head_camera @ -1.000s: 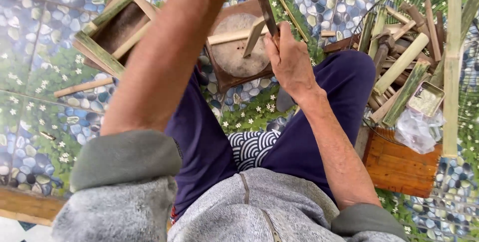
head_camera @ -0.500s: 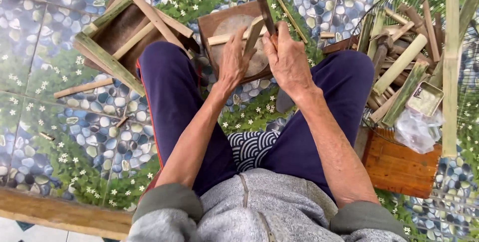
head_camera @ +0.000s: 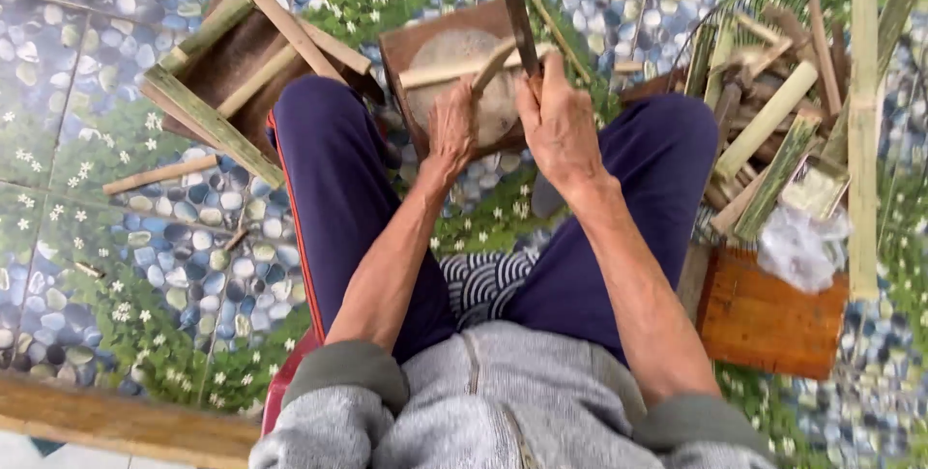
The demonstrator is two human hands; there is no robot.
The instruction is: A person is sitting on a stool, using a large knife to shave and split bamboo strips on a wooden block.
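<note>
Nearest the camera a grey sweatshirt (head_camera: pixel 503 401) with olive cuffs fills the bottom edge, and dark blue trousers (head_camera: pixel 338 198) cover knees spread wide over a patterned cushion (head_camera: pixel 483 280). Both forearms reach forward between the knees toward a wooden block (head_camera: pixel 454 73), the landmark here, which lies on the pebble-and-flower tiled floor (head_camera: pixel 116 237). The left hand (head_camera: pixel 452 131) rests with knuckles up at the near edge of the block, its fingers curled around the end of a pale bamboo stick (head_camera: pixel 488 68) that slants up across the block. The right hand (head_camera: pixel 559 126) is just right of it, closed in a fist around a long dark strip (head_camera: pixel 514 5) that stands nearly upright above the block and runs off the top edge; the two hands sit side by side, almost touching. Left of the block, beyond the left knee, stands an open wooden frame box (head_camera: pixel 222 73), with a loose stick (head_camera: pixel 159 174) lying on the floor nearer than it. Right of the block, past the right knee, is a heap of split bamboo pieces (head_camera: pixel 773 111), and nearer than that heap an orange-brown board (head_camera: pixel 764 319) with a crumpled clear plastic bag (head_camera: pixel 797 242) at its far edge
</note>
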